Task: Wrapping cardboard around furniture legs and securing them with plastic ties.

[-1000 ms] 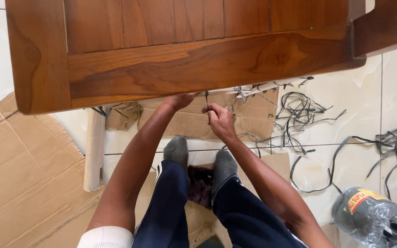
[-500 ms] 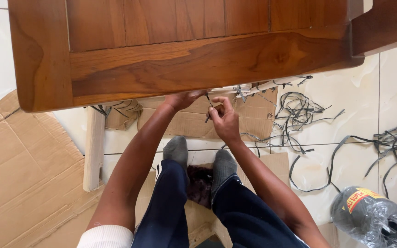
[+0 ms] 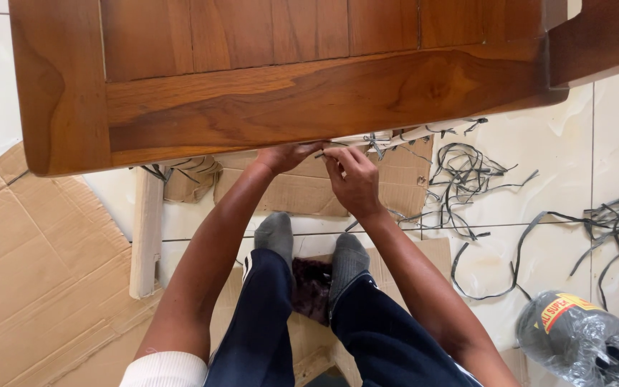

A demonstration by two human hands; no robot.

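Note:
A brown wooden furniture frame (image 3: 309, 100) fills the top of the view. Both my hands reach to its lower edge at the middle. My right hand (image 3: 352, 179) pinches a thin grey strip (image 3: 322, 152) just under the edge. My left hand (image 3: 284, 155) is partly hidden beneath the wood, fingers against the same strip; whether it grips the strip is hidden. A pale slat (image 3: 410, 135) with strip ends tied on it runs right along the underside.
Cut grey strips (image 3: 467, 179) litter the white tiled floor on the right. A plastic-wrapped grey coil (image 3: 582, 340) lies at the bottom right. Flattened cardboard (image 3: 37, 279) covers the left floor. A wooden batten (image 3: 146, 233) lies by my legs. My socked feet (image 3: 309, 244) rest below.
My right hand has risen from lower down to the wood's edge, drawing the strip up with it. My left hand has stayed at the edge.

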